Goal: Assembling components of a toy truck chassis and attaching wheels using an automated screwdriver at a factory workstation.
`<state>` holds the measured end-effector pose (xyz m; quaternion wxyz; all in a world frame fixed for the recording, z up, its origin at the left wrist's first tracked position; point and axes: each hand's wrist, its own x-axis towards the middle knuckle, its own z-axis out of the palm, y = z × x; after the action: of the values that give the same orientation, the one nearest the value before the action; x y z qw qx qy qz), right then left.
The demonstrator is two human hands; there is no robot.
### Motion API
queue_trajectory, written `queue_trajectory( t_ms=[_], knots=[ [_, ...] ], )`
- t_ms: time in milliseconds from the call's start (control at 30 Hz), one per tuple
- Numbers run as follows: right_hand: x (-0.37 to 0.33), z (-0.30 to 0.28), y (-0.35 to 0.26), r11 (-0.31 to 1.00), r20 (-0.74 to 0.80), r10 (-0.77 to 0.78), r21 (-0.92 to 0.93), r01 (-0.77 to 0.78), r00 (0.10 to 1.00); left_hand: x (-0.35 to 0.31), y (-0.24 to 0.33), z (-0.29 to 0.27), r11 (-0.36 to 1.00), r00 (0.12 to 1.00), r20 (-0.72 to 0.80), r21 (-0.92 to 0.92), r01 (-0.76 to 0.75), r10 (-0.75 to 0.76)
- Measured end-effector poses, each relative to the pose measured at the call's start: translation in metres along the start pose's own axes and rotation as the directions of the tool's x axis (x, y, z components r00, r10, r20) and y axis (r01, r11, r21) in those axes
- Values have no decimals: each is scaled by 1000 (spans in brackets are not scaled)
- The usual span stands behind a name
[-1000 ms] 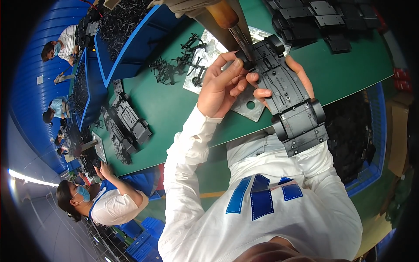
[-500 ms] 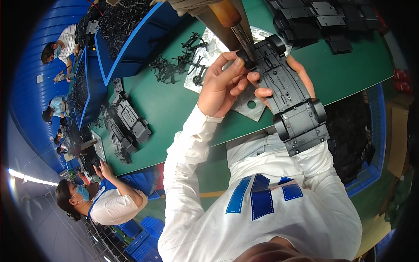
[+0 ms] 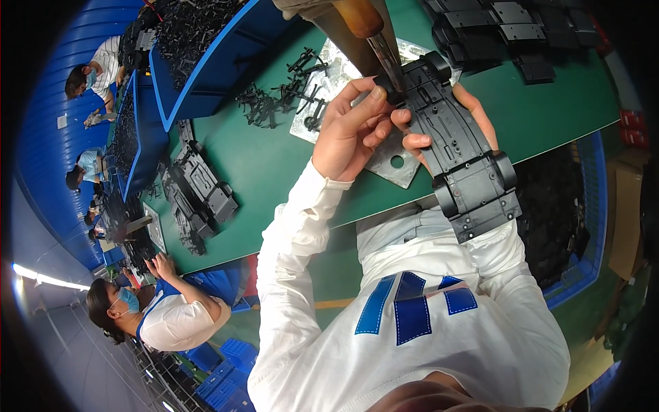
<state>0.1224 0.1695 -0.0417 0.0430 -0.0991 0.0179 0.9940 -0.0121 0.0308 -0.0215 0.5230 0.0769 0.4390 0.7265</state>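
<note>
A long black plastic vehicle chassis (image 3: 453,137) with rounded wheel arches is held tilted above the table's near edge. My right hand (image 3: 475,115) grips it from beneath, fingers showing on both sides. My left hand (image 3: 350,130) is closed, thumb and forefinger pinched at the chassis's far left corner. Whether a small part is also between those fingertips is hidden. A tool with an amber handle (image 3: 360,19) and a metal shaft (image 3: 386,60) reaches down from above, its tip at the chassis's far end beside my left fingertips. Below lies a silvery metal plate (image 3: 401,172) with a round hole.
Small black plastic parts (image 3: 264,110) lie left of the plate on the green table (image 3: 268,161). More chassis (image 3: 202,182) sit farther left, others (image 3: 518,31) at the far right. Blue bins (image 3: 226,58) hold loose black parts. A co-worker (image 3: 178,319) sits at left.
The chassis and both hands have shifted slightly, the chassis's near end moving a little right and up. The tool's handle has moved slightly right. Both hands keep their hold.
</note>
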Motion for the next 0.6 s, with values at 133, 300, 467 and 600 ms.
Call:
queue_trajectory(
  t_ms=[133, 300, 467, 600],
  knots=[
    [0, -2, -1, 1000, 41, 12, 19, -13, 999, 1, -1, 2, 1000, 999, -25, 12, -24, 24],
    [0, 2, 1, 1000, 64, 11, 27, -13, 998, 2, -4, -5, 1000, 999, 37, -1, -12, 12],
    [1, 1, 1, 999, 68, 9, 31, -11, 998, 3, -5, -5, 1000, 1000, 27, -3, -16, 16],
    [1, 3, 0, 999, 43, 15, 37, -17, 999, 3, -3, -6, 1000, 1000, 25, -3, -17, 17]
  ],
)
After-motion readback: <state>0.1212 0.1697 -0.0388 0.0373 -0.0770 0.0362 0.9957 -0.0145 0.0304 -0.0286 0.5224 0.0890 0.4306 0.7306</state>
